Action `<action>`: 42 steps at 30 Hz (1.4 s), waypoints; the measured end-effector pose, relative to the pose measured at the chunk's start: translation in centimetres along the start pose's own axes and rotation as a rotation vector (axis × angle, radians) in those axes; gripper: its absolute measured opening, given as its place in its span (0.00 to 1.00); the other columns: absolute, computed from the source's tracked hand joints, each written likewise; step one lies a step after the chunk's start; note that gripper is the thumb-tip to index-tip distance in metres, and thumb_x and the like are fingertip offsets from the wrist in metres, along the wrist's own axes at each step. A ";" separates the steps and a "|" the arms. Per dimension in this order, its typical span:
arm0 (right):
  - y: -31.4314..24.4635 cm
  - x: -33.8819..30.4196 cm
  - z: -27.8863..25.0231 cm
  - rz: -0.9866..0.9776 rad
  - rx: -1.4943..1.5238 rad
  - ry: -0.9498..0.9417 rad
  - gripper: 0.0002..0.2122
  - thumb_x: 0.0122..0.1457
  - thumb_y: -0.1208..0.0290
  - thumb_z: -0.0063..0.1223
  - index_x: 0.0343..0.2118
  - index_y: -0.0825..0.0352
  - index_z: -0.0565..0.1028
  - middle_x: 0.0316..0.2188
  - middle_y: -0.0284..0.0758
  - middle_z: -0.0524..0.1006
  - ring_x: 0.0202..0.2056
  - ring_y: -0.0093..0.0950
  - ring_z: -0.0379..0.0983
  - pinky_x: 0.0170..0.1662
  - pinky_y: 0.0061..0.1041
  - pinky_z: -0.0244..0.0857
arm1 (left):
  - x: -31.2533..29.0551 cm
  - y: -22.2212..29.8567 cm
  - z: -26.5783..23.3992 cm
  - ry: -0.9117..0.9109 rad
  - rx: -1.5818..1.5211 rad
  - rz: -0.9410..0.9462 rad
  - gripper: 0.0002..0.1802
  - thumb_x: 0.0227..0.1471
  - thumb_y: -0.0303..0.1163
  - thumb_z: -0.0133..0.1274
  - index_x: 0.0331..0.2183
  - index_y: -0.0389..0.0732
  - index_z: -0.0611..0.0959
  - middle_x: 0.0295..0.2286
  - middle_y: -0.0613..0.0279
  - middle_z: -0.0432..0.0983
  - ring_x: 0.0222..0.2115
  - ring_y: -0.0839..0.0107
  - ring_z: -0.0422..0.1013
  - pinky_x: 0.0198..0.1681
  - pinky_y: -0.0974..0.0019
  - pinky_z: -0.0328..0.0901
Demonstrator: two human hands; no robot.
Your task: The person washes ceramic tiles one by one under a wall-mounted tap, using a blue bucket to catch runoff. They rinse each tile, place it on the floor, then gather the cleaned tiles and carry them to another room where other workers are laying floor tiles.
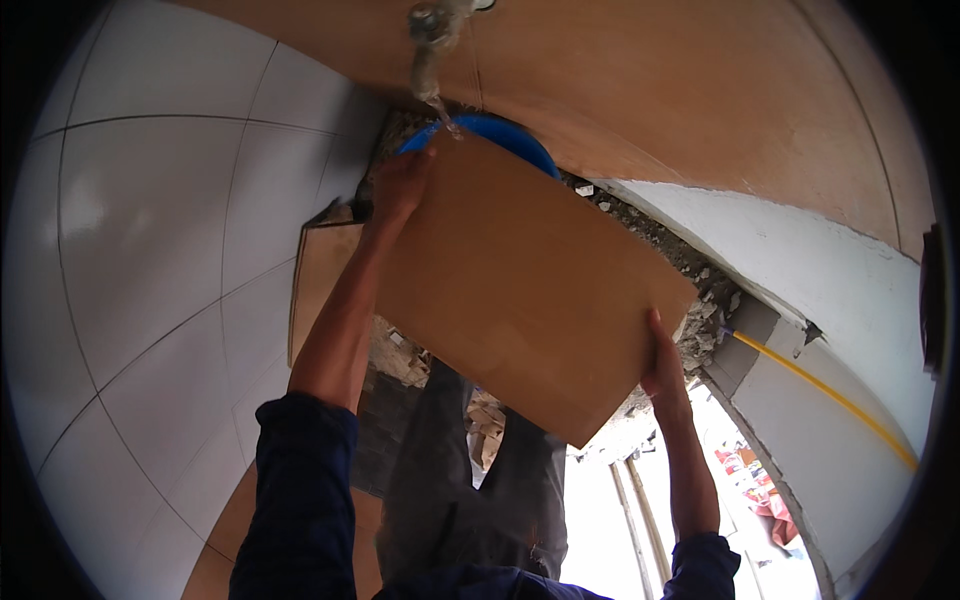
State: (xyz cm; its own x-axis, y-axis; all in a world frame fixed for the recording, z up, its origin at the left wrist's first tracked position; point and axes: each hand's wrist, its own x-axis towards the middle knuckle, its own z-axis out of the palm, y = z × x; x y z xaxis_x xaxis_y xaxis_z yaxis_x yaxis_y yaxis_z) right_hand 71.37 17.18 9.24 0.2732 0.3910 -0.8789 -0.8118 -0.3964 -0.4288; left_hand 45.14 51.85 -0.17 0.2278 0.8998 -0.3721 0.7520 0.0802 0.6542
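Observation:
A large brown rectangular tile [520, 270] is held tilted in front of me, one corner under a tap [428, 45]. Water runs from the spout onto that far corner. My left hand [400, 187] grips the tile's left edge near the water. On the opposite side, my right hand [662, 362] clasps the right edge, thumb on the face and the other fingers hidden behind. Behind the far corner shows the rim of a blue basin [515, 140], mostly covered by the tile.
White wall tiles [150, 210] rise on the left, brown tiles [640, 110] at the back. More brown tile [320, 260] leans by the left wall. Rubble [650, 230] lines the wall's foot. A yellow pole [820, 385] slants at the right; wood strips [640, 520] lie below.

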 end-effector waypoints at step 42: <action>9.5 -21.3 15.4 -0.039 0.517 0.404 0.27 0.55 0.62 0.52 0.53 0.72 0.59 0.46 0.42 0.68 0.49 0.35 0.64 0.54 0.36 0.59 | 6.3 5.1 -0.9 -0.515 -0.486 -0.104 0.15 0.46 0.37 0.59 0.37 0.44 0.79 0.32 0.68 0.75 0.34 0.76 0.69 0.34 0.68 0.64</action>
State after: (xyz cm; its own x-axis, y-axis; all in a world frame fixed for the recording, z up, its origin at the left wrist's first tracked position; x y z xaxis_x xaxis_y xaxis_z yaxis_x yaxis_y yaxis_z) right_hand 49.92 17.89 27.10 0.3978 0.0145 -0.9174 -0.9133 0.1015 -0.3944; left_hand 49.84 58.29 1.42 0.5228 0.5699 -0.6339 0.4527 0.4445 0.7730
